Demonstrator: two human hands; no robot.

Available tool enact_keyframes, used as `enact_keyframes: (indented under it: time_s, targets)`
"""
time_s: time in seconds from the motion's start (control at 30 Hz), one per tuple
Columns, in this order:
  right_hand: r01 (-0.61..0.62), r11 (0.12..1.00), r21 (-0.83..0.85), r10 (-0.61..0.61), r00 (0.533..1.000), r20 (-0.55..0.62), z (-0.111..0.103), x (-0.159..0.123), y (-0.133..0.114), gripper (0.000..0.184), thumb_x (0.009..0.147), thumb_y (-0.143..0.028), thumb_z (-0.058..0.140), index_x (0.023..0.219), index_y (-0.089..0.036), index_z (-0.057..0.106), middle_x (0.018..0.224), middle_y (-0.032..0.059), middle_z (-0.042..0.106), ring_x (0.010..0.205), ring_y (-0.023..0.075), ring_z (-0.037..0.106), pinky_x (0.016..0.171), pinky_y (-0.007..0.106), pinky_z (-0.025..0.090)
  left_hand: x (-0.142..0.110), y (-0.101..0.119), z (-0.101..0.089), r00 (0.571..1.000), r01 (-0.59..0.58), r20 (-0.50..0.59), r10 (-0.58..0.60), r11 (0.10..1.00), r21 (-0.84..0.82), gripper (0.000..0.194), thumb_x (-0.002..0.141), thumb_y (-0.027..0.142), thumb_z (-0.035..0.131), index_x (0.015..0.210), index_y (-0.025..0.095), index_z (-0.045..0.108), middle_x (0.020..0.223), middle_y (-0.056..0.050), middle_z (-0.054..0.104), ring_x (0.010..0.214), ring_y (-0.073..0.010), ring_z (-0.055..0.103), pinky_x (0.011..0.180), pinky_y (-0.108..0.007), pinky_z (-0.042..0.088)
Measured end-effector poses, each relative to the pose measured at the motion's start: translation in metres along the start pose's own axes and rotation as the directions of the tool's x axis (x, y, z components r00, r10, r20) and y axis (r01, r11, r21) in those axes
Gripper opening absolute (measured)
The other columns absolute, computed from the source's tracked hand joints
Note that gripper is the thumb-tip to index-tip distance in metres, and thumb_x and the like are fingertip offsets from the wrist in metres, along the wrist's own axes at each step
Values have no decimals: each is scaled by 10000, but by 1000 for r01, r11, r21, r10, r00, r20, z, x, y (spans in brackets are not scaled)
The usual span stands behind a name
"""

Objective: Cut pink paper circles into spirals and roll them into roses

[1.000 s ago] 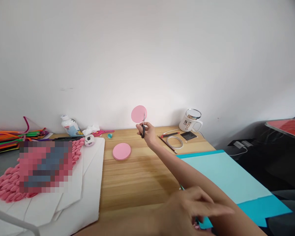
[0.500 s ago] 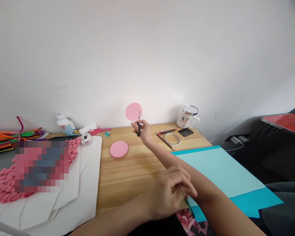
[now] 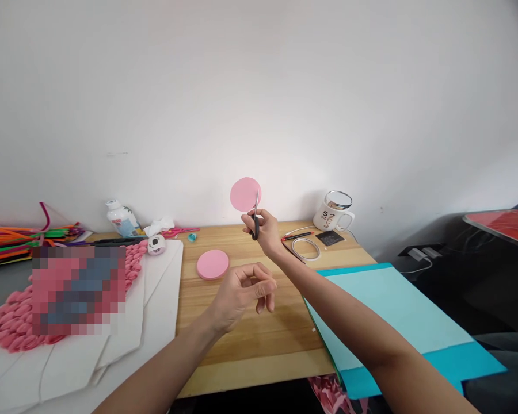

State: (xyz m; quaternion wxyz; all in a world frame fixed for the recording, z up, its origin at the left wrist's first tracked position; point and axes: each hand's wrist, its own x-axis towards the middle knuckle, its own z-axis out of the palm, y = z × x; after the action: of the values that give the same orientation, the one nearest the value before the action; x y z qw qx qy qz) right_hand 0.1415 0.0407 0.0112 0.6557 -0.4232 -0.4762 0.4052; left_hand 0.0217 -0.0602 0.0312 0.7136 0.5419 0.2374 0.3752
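Observation:
My right hand (image 3: 261, 230) is closed on a pair of scissors with black handles (image 3: 255, 227), their blades pointing up. A pink paper circle (image 3: 244, 194) stands upright behind the blades, its lower edge close to my fingers; I cannot tell whether they pinch it. My left hand (image 3: 245, 292) hovers over the desk below, loosely curled, its fingers apart, and I see nothing in it. A short stack of pink discs (image 3: 213, 264) lies on the wooden desk (image 3: 259, 359) just behind my left hand.
Light blue sheets (image 3: 397, 310) lie to the right, overhanging the front edge. Behind them are a white mug (image 3: 326, 217), a coiled cable (image 3: 305, 249) and pencils. On the left are white sheets (image 3: 162, 299), a pink looped piece (image 3: 12, 325), a white bottle (image 3: 123, 218) and colourful pipe cleaners (image 3: 21, 238).
My left hand has moved up and left from the desk's front edge, where it was blurred. My right hand keeps the scissors at about the same place, and the view has shifted slightly.

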Motion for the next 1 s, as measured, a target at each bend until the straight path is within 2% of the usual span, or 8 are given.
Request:
enact_keyframes:
  time_s: [0.13, 0.23, 0.37, 0.5, 0.57, 0.63, 0.73, 1.0]
  targets:
    - [17, 1000, -19, -17, 1000, 25, -6, -2, -10, 382, 620, -484, 713, 801, -210, 519, 479, -65, 529, 465, 122, 521, 421, 216, 344, -4, -13, 5, 999, -12, 34, 8, 995, 98, 312, 678, 358, 732, 573, 132, 543, 661, 21, 511, 464, -76, 531, 407, -196, 359]
    - [24, 999, -32, -22, 998, 64, -8, -4, -16, 372, 621, -474, 723, 798, -214, 525, 479, -64, 532, 485, 130, 527, 437, 228, 364, -17, -40, 28, 936, -91, 348, -51, 921, 380, 218, 690, 365, 725, 650, 174, 627, 691, 1, 581, 640, -133, 587, 541, -223, 467]
    - [47, 998, -34, -43, 992, 116, -11, -12, -21, 341, 653, -464, 710, 805, -214, 534, 494, -60, 532, 495, 127, 516, 453, 242, 385, -30, -63, 49, 886, -147, 458, -76, 890, 432, 274, 883, 311, 522, 1123, 187, 566, 1109, -68, 585, 954, -199, 594, 787, -370, 514]
    - [70, 997, -12, -67, 987, 147, -15, -24, -26, 302, 692, -440, 695, 824, -224, 531, 503, -63, 517, 505, 129, 511, 465, 247, 398, -14, -39, 18, 942, -90, 326, -83, 872, 481, 238, 845, 377, 549, 739, 186, 644, 703, -14, 647, 592, -141, 604, 524, -247, 475]
    - [60, 998, -4, -59, 984, 169, -17, -32, -28, 287, 698, -434, 693, 825, -231, 533, 520, -62, 523, 509, 133, 519, 476, 253, 409, 0, -14, -14, 992, 70, 54, -115, 851, 520, 260, 762, 373, 642, 615, 161, 610, 504, 24, 565, 405, -106, 507, 394, -224, 366]
    - [54, 999, 3, -53, 981, 188, -18, -40, -29, 278, 695, -424, 698, 818, -236, 535, 534, -61, 526, 506, 133, 526, 484, 256, 417, 12, 10, -44, 977, 171, -195, -87, 868, 467, 219, 634, 305, 758, 741, 145, 653, 601, 9, 615, 450, -104, 527, 420, -216, 374]
    - [26, 1000, 13, -29, 978, 208, -14, -54, -22, 272, 693, -415, 705, 802, -230, 539, 542, -54, 528, 500, 134, 522, 472, 250, 407, 22, 28, -72, 970, 50, -245, -1, 980, 195, 517, 526, 311, 829, 987, 154, 657, 809, -48, 651, 708, -157, 606, 574, -238, 455]
    - [-95, 994, 53, 76, 954, 289, 0, -78, 17, 275, 677, -392, 737, 744, -211, 541, 581, -45, 520, 496, 108, 436, 456, 224, 355, 31, 1, -62, 925, 16, -378, -19, 1000, -10, 300, 602, 354, 776, 657, 95, 634, 525, -11, 565, 478, -99, 484, 435, -220, 385]
